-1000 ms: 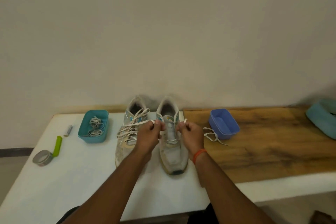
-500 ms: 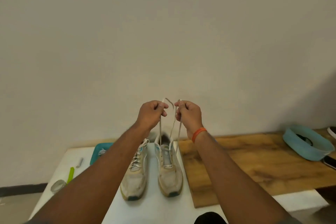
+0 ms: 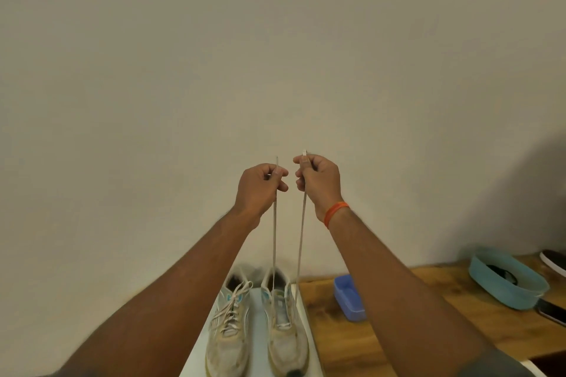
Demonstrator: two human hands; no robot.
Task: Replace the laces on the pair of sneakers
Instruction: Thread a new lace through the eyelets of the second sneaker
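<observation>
Two lace ends, one per hand, were recorded in the head view, the only view on file. Left hand [image 3: 260, 185]: fingers curled, thumb and forefinger pinching one end of the shoelace [image 3: 274, 232] close to its tip. Right hand [image 3: 318, 180]: likewise curled and pinching the other end, an orange wristband [image 3: 335, 213] on its wrist. Both hands were raised level and near each other, high above the table, so that the two strands ran taut and nearly parallel down to the right sneaker [image 3: 286, 327]; this hold was judged a check that the ends matched in length after the first eyelets were threaded.

Right sneaker: flat on the white table [image 3: 258, 327], toe toward the person, laced only at the lowest eyelets. Left sneaker [image 3: 228, 327]: just beside it, fully laced, judged not yet redone.

Sundries: blue tray [image 3: 349, 300] on the wooden board [image 3: 398, 330] to the right, contents unseen; teal tub [image 3: 505, 281] farther right, something dark inside; a dark flat object, possibly a phone [image 3: 551, 311], just beside the tub.
</observation>
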